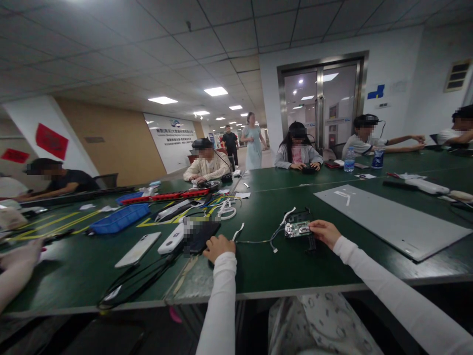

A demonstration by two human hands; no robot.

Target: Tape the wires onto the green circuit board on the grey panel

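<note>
On the right, my right hand (325,232) pinches the edge of a circuit board (296,229) set in a black plastic frame (311,242), tilted just above the green table. Thin cables run from the board, one with a small white plug (275,250). The grey cable (254,242) stretches left to the side of my left hand (219,247), whose fingers are curled around its end; the exact grip is hidden. A white lead (239,230) sticks up there. Just beyond those fingers lies a dark flat object (201,236), partly blurred.
A white phone (138,249) and a white power bank (172,239) lie left, with black straps (148,276) near the front edge. Further back is a blue tray (120,219). A grey panel (399,219) lies right. Co-workers sit around; one person's arm (18,266) reaches in at far left.
</note>
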